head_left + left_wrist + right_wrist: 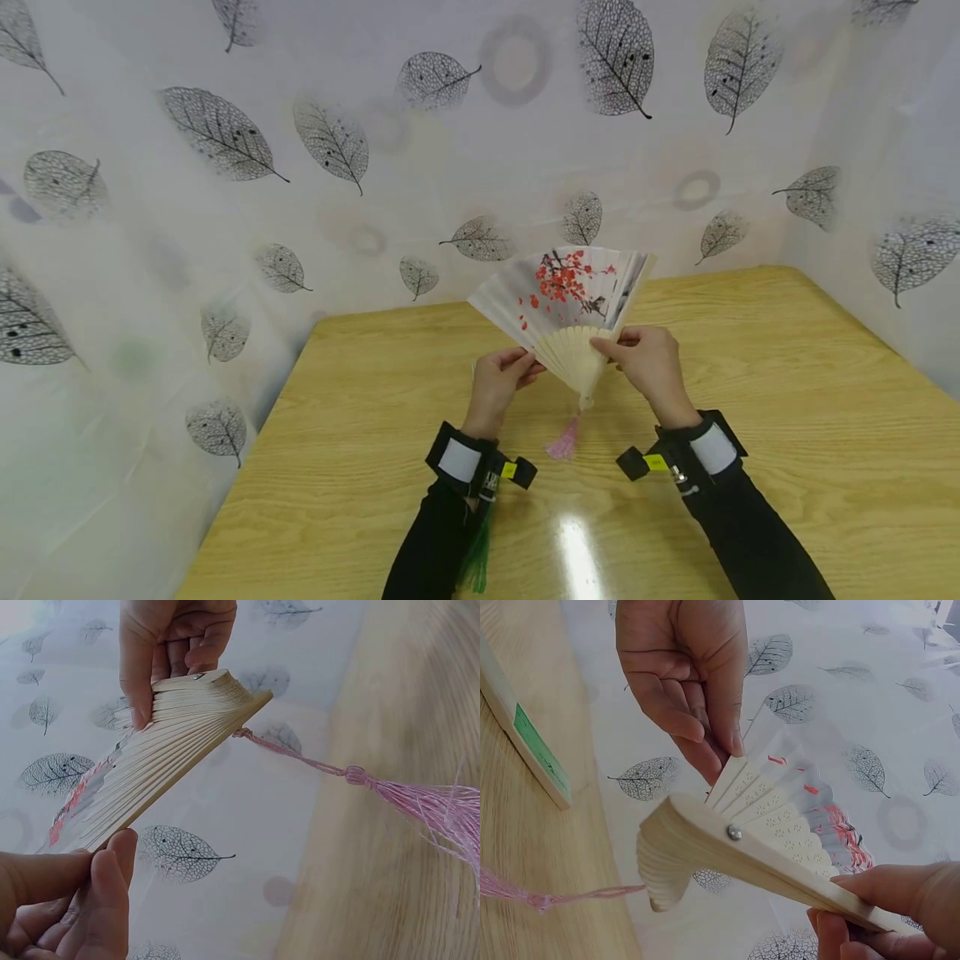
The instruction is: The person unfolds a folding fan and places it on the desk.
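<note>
A folding fan (558,287), white with red blossoms and pale pierced ribs, is spread partway and held above the table. My left hand (501,385) pinches its left outer rib between thumb and fingers. On the other side, my right hand (651,367) grips the stacked ribs and guard, thumb on the near face. A metal rivet (734,832) joins the ribs at the narrow end. From that end hangs a pink tassel (420,802) on a cord.
A second, folded pale fan with a green part (538,746) lies on the wooden table (360,433); a green tassel (478,557) shows beside my left forearm. Behind the table hangs a white leaf-print sheet (360,242).
</note>
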Action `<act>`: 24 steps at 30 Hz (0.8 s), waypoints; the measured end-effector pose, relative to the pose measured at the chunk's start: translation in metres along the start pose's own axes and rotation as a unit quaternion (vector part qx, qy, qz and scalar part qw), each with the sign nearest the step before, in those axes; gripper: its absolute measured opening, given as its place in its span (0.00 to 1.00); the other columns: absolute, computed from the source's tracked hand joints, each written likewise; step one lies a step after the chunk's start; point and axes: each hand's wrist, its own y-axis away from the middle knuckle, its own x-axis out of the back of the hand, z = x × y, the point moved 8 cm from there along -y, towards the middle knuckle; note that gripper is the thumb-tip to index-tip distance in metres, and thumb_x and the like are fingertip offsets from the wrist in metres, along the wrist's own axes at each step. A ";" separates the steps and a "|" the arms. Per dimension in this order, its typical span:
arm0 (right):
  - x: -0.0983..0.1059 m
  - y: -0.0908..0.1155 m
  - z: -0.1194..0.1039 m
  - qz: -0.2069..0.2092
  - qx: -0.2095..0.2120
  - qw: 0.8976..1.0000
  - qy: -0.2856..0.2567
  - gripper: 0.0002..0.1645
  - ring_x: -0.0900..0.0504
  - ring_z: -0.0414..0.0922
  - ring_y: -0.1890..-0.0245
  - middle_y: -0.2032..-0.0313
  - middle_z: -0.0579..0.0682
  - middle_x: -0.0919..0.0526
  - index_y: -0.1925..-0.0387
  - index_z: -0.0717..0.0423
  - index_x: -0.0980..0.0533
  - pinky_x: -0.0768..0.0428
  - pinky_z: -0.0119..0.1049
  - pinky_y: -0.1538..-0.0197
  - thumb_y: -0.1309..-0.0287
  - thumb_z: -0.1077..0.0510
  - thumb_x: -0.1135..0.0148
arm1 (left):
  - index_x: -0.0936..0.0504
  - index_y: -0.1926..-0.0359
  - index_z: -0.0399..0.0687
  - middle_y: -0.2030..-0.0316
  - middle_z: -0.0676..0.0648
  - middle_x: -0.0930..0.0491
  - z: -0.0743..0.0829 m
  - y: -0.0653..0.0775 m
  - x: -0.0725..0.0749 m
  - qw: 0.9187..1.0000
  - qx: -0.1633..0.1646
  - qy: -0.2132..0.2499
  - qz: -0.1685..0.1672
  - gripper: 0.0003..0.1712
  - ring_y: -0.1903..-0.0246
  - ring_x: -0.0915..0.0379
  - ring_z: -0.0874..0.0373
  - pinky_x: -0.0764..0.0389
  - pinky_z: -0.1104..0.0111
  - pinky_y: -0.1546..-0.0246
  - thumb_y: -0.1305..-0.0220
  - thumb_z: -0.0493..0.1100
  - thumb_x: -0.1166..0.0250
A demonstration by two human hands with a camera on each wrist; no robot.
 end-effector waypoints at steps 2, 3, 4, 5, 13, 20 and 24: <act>0.000 0.000 0.000 0.000 0.000 1.000 0.000 0.21 0.24 0.39 0.80 0.77 0.51 0.16 0.70 0.65 0.18 0.27 0.29 0.79 0.49 0.47 0.34 | 0.21 0.56 0.27 0.63 0.34 0.17 0.001 0.000 0.000 1.000 -0.005 0.000 -0.001 0.13 0.71 0.20 0.65 0.18 0.76 0.67 0.38 0.35 0.42; 0.000 0.000 0.000 0.001 0.000 1.000 0.000 0.21 0.24 0.39 0.80 0.77 0.51 0.16 0.70 0.65 0.18 0.27 0.29 0.79 0.49 0.47 0.34 | 0.21 0.56 0.27 0.63 0.34 0.17 0.001 0.000 0.000 1.000 -0.006 0.000 -0.001 0.13 0.71 0.20 0.65 0.18 0.76 0.67 0.38 0.35 0.42; 0.000 0.000 0.000 0.002 0.000 1.000 0.001 0.21 0.24 0.38 0.81 0.77 0.51 0.16 0.71 0.65 0.18 0.27 0.29 0.79 0.49 0.47 0.34 | 0.21 0.56 0.27 0.64 0.34 0.17 0.001 0.000 0.000 1.000 -0.006 0.000 0.000 0.13 0.71 0.20 0.65 0.18 0.76 0.67 0.38 0.35 0.42; 0.000 0.000 0.000 0.003 0.001 1.000 0.002 0.21 0.25 0.38 0.81 0.77 0.51 0.17 0.71 0.65 0.18 0.27 0.29 0.79 0.49 0.47 0.34 | 0.21 0.57 0.27 0.64 0.34 0.17 0.001 0.000 0.000 1.000 -0.004 0.002 0.003 0.13 0.72 0.20 0.65 0.18 0.76 0.67 0.38 0.35 0.42; 0.000 0.000 0.000 0.020 0.002 1.000 -0.003 0.21 0.26 0.35 0.83 0.78 0.52 0.17 0.73 0.65 0.18 0.29 0.28 0.80 0.49 0.48 0.34 | 0.21 0.57 0.27 0.64 0.35 0.17 0.000 0.001 -0.002 0.999 -0.017 0.009 0.030 0.13 0.71 0.20 0.65 0.18 0.76 0.67 0.38 0.35 0.41; 0.001 0.001 0.001 0.031 -0.003 1.000 0.003 0.21 0.27 0.34 0.82 0.76 0.53 0.16 0.71 0.64 0.17 0.30 0.28 0.80 0.49 0.47 0.34 | 0.22 0.57 0.27 0.63 0.33 0.18 -0.003 0.002 -0.005 0.999 -0.024 0.020 0.036 0.12 0.70 0.20 0.65 0.18 0.76 0.66 0.38 0.34 0.42; 0.003 0.000 0.001 0.042 -0.001 0.999 0.019 0.21 0.28 0.35 0.82 0.75 0.55 0.16 0.72 0.64 0.17 0.32 0.28 0.81 0.49 0.47 0.34 | 0.22 0.56 0.27 0.63 0.34 0.17 -0.005 0.002 -0.007 0.999 -0.022 0.026 0.036 0.12 0.70 0.19 0.64 0.18 0.77 0.67 0.38 0.33 0.42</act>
